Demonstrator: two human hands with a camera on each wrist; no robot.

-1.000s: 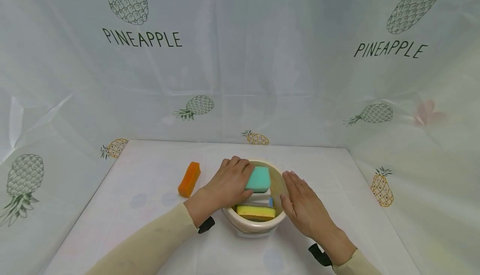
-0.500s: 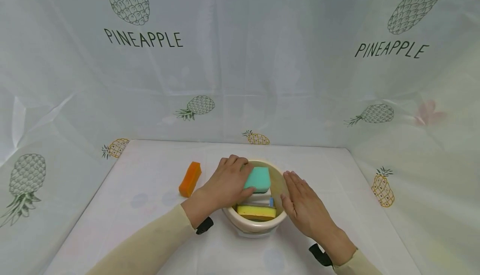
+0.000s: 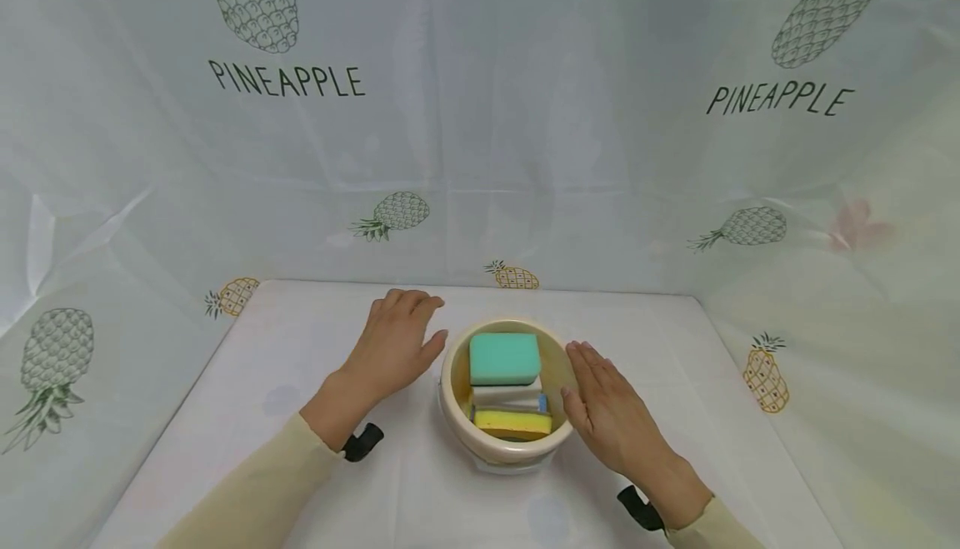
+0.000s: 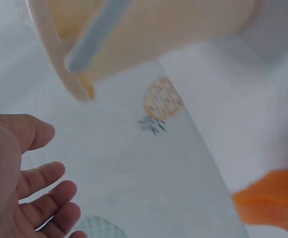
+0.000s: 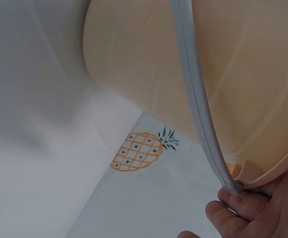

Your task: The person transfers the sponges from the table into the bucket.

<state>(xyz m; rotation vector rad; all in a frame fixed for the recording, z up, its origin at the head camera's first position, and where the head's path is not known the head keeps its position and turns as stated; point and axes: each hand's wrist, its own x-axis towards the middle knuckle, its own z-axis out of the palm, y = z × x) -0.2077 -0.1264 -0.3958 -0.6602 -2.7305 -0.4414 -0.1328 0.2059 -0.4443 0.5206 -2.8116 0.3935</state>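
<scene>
A cream bucket (image 3: 497,450) stands on the table. Stacked in it are a teal sponge (image 3: 505,359), a pale grey-white block (image 3: 506,397) and a yellow sponge (image 3: 513,423). My left hand (image 3: 390,347) is left of the bucket, holding nothing, thumb and fingers spread apart. An orange sponge (image 4: 270,201) lies low on the table in the left wrist view; in the head view that hand hides it. With straight fingers, my right hand (image 3: 615,411) rests against the bucket's right rim, close to where the grey handle (image 5: 196,84) joins it.
The bucket's handle hangs down along its near side. White cloth covers the table (image 3: 420,499), and a pineapple-print curtain (image 3: 525,116) rises behind it and at the sides. A black strap (image 3: 363,442) is on the left wrist, another strap (image 3: 640,508) on the right.
My left hand has let go of the teal sponge and moved left out of the bucket, over the spot where the orange sponge showed. The right hand has stayed at the rim.
</scene>
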